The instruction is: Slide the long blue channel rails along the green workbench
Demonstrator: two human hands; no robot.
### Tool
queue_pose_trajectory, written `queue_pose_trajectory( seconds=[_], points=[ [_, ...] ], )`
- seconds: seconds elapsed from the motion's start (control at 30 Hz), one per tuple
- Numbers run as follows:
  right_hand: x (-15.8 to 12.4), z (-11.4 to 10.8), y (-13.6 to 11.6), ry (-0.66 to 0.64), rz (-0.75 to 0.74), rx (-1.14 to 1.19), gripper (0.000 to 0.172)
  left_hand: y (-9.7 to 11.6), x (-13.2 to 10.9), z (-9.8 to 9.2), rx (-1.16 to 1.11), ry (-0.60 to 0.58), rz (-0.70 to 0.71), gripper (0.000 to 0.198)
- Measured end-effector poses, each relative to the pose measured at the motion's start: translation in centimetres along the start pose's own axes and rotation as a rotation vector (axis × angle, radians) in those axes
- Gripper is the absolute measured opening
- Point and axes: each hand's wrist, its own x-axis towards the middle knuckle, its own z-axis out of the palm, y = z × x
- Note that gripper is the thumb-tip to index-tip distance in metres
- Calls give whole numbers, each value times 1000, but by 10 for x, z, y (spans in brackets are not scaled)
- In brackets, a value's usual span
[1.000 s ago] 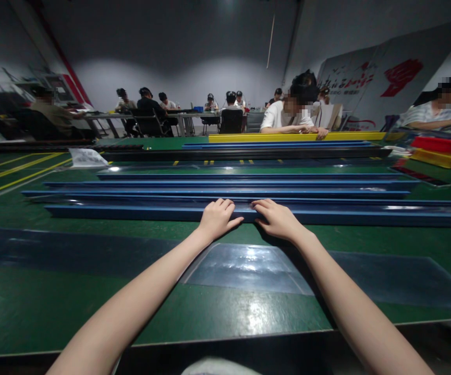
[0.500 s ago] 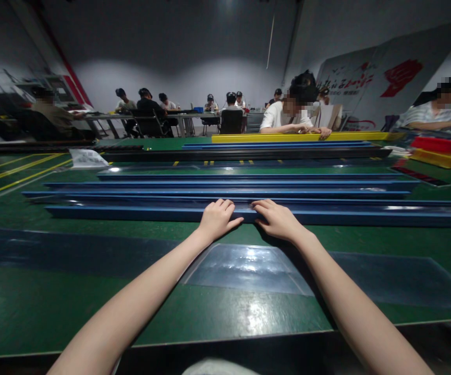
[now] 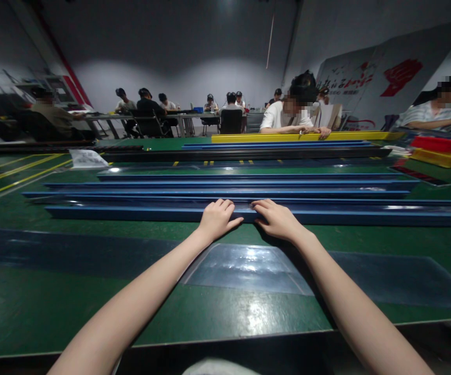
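Note:
A long blue rail (image 3: 131, 212) lies across the green table (image 3: 53, 297), nearest of several parallel blue rails (image 3: 225, 185). My left hand (image 3: 217, 219) grips this nearest rail near its middle, fingers curled over the top edge and thumb against the front face. My right hand (image 3: 276, 219) holds the same rail just to the right, fingers over the top, thumb in front. The two hands are a short gap apart. A clear plastic sheet (image 3: 248, 268) lies flat on the table under my forearms.
A yellow rail (image 3: 299, 137) and dark rails lie at the table's far side, where a person in a white shirt (image 3: 283, 117) leans. Red and yellow trays (image 3: 438, 151) stand at the far right beside another person. More people sit at tables in the back. A paper (image 3: 86, 157) lies far left.

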Motion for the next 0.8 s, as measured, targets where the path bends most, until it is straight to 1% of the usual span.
queue_pose_trajectory(
  seconds=[0.47, 0.8],
  points=[
    [-1, 0, -1, 6, -1, -3, 31, 0, 0, 1, 2, 15, 3, 36],
    [0, -1, -1, -10, 7, 13, 29, 0, 0, -1, -11, -5, -2, 36]
  ],
)
